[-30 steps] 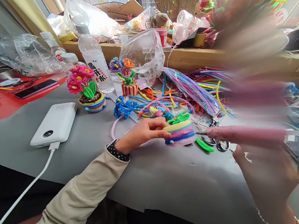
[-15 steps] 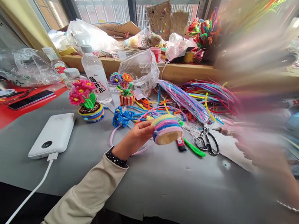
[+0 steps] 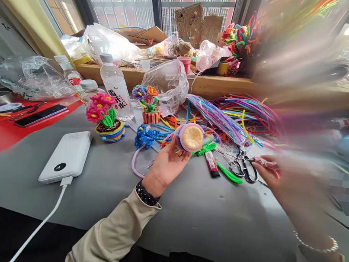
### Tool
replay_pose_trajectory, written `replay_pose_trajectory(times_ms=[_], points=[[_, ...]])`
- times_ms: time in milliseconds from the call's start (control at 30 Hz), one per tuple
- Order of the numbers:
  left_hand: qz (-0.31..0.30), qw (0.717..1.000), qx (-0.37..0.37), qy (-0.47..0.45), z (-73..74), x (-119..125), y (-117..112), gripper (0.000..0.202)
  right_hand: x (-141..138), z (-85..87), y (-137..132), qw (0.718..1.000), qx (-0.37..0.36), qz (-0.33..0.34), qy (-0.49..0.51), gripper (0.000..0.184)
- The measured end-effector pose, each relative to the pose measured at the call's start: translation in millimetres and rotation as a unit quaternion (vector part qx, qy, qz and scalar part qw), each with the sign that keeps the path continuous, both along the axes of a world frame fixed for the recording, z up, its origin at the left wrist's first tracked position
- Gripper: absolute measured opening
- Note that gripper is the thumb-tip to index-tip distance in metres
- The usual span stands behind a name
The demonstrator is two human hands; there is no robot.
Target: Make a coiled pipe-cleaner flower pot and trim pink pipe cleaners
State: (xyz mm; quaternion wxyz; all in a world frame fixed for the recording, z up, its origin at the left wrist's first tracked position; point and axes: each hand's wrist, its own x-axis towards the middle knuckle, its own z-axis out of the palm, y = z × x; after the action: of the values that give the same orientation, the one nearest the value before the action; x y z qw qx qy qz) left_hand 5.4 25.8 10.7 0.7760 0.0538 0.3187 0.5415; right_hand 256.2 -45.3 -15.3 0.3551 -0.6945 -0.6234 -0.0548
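My left hand (image 3: 169,165) is closed around a small round pot (image 3: 192,138) wrapped in bands of coloured pipe cleaner. The pot is tilted, its pale, dented base facing me. My right hand (image 3: 293,188), partly lost in a blurred smear, grips a slim tool (image 3: 265,163) with a narrow dark tip; its exact kind is unclear. Just left of that tip lie black-handled scissors (image 3: 249,170). Between the hands are a red-and-black tube (image 3: 211,163) and green pipe cleaners (image 3: 229,174). Blue pipe-cleaner flowers (image 3: 145,136) lie left of the pot.
A pot of pink flowers (image 3: 110,121) and a striped flower pot (image 3: 151,116) stand at the left, beside a water bottle (image 3: 118,89). Nearer me lies a white power bank (image 3: 67,154) with its cable. Bundled pipe cleaners (image 3: 219,118) lie behind. A cluttered ledge (image 3: 208,82) runs along the window.
My left hand has turned palm up and tipped the pot so its base faces me, raising it slightly. My right hand still holds the tool and shows more clearly.
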Motion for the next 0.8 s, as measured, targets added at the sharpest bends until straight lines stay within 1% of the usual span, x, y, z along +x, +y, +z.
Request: replay_pose_trajectory(times_ms=[33, 100, 167, 200, 267, 333, 400, 467, 567, 667, 800], points=[[-0.004, 1.0, 0.005, -0.006, -0.4, 2, -1, 0.017, -14, 2.8, 1, 0.999, -0.016, 0.037, 0.014, 0.03], [-0.011, 1.0, 0.014, -0.017, -1.2, 5, -3, 0.019, -44, 8.3, 4, 0.99, -0.035, 0.132, 0.042, 0.022], [-0.017, 0.999, 0.012, -0.027, -1.9, 8, -5, 0.021, -71, 11.6, 7, 0.98, -0.016, 0.19, 0.059, 0.016], [-0.022, 0.999, 0.007, -0.031, -2.0, 10, -6, 0.024, -82, 11.9, 9, 0.978, 0.005, 0.202, 0.052, 0.016], [-0.034, 0.999, 0.0, -0.039, -1.8, 15, -9, 0.027, -100, 10.2, 13, 0.978, 0.065, 0.2, 0.0, 0.015], [-0.041, 0.998, 0.007, -0.055, -1.3, 19, -12, 0.03, -112, 7.0, 16, 0.971, 0.127, 0.176, -0.095, 0.016], [-0.048, 0.996, 0.022, -0.072, -1.1, 22, -14, 0.032, -119, 4.6, 19, 0.952, 0.169, 0.166, -0.193, 0.015], [-0.057, 0.995, 0.027, -0.083, -1.5, 24, -15, 0.033, -122, 3.5, 21, 0.931, 0.189, 0.173, -0.259, 0.017], [-0.057, 0.995, 0.016, -0.081, -3.2, 25, -15, 0.032, -124, 3.0, 24, 0.915, 0.201, 0.185, -0.296, 0.019], [-0.053, 0.996, 0.012, -0.077, -4.7, 25, -15, 0.032, -125, 1.7, 26, 0.91, 0.197, 0.188, -0.312, 0.019], [-0.071, 0.995, 0.022, -0.063, -4.0, 26, -17, 0.03, -127, -0.5, 26, 0.903, 0.207, 0.177, -0.333, 0.018]])
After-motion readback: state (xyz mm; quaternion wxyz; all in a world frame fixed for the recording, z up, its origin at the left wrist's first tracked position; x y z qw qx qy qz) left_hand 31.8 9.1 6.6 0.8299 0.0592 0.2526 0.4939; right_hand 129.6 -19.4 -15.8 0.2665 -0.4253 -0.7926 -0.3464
